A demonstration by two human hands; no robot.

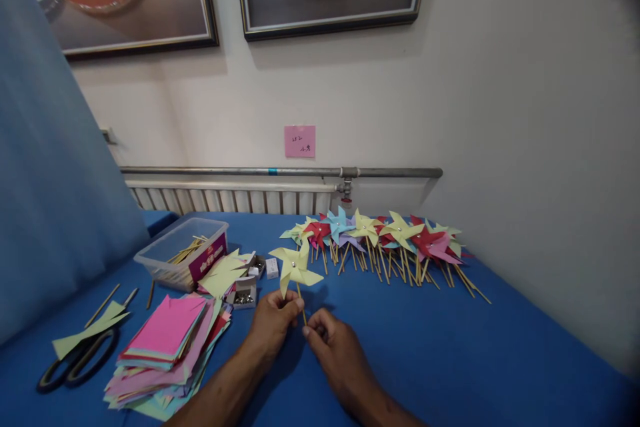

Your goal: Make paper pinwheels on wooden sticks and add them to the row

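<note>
Head view: pinching the stick (304, 317) of a yellow pinwheel (294, 265) with the left hand (275, 315), just below the blades (306, 275), and seemingly its lower end with the right hand (334, 341), above the table (425, 347). Held by the stick in both sets of fingers, probably to steady it and spare the paper. Showing beyond the right fingers more pinwheels (400, 229), perhaps heaped aside for working room; left of the left fingers, a paper stack (170, 327) and an open fastener box (246, 283), likely set within reach. Running near upright along the stick, tilting slightly left at the top, and facing the camera above the fingers.
</note>
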